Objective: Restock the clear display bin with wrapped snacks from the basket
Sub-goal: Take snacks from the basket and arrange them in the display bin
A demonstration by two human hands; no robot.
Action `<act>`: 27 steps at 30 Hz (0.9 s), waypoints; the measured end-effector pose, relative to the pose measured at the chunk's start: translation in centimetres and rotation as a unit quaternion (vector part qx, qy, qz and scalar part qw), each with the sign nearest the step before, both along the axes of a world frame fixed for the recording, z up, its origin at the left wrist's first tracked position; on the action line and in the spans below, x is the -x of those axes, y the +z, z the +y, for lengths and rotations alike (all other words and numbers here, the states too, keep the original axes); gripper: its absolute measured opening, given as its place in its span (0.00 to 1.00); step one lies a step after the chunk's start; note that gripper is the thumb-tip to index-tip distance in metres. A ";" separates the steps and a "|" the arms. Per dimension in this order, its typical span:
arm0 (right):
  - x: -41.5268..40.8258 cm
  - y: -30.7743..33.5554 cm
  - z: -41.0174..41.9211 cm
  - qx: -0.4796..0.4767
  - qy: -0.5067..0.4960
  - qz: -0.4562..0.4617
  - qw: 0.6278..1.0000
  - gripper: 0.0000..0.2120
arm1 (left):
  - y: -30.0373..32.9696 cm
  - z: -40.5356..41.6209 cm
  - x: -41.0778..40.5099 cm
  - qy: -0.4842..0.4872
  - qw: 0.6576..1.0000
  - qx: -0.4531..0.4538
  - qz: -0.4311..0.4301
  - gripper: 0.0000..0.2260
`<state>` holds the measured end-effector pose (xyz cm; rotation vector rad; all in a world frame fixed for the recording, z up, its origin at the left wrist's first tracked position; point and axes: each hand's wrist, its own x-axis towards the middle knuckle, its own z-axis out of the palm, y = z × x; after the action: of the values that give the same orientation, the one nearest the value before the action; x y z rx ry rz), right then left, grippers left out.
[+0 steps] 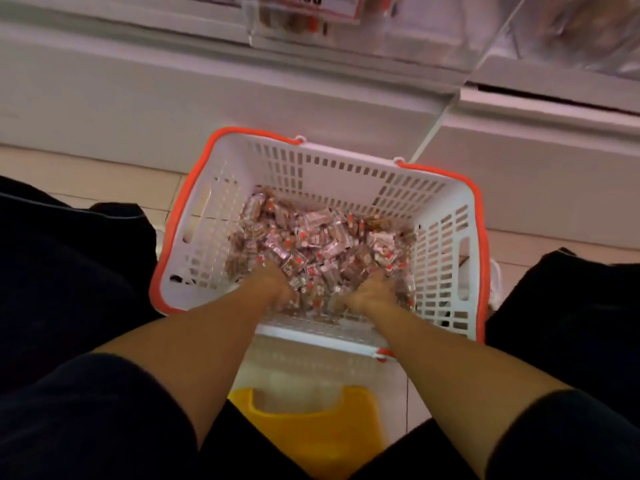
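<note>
Now | left hand [277,282], right hand [375,289] | fingers buried in snacks [322,237] | basket [311,161]

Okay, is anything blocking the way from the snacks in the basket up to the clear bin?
Nothing visible does. Both hands, left hand and right hand, are already in the wrapped snacks; the basket is open-topped, and the clear bin sits above, beyond it.

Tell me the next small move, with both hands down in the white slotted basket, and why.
Probably close both hands, left hand and right hand, around a scoop of wrapped snacks and lift: their fingers are buried in the pile inside the white slotted basket.
</note>
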<state>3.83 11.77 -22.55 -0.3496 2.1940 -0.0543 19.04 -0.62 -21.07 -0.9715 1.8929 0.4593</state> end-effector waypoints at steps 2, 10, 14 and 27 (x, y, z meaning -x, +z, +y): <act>0.4 0.5 -1.1 -0.008 -0.010 0.021 1.000 0.71 | -1.2 -1.2 0.0 0.095 0.995 0.031 0.015 0.39; 0.7 -1.4 -1.8 0.000 0.009 -0.075 0.997 0.66 | -1.7 -3.2 -1.4 0.093 0.990 -0.107 -0.020 0.21; -0.6 -2.2 -2.3 -0.028 0.039 -0.055 0.997 0.64 | -2.7 -2.6 -1.1 0.047 0.996 -0.069 -0.036 0.26; -1.2 -2.2 -2.6 0.061 -0.015 -0.156 0.986 0.17 | -3.8 -2.3 -1.3 0.230 0.969 -0.040 0.078 0.15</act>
<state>5.02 9.12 -24.71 -0.3498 1.8894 -0.2446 20.29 -2.87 -24.87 -1.3570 1.7633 0.9006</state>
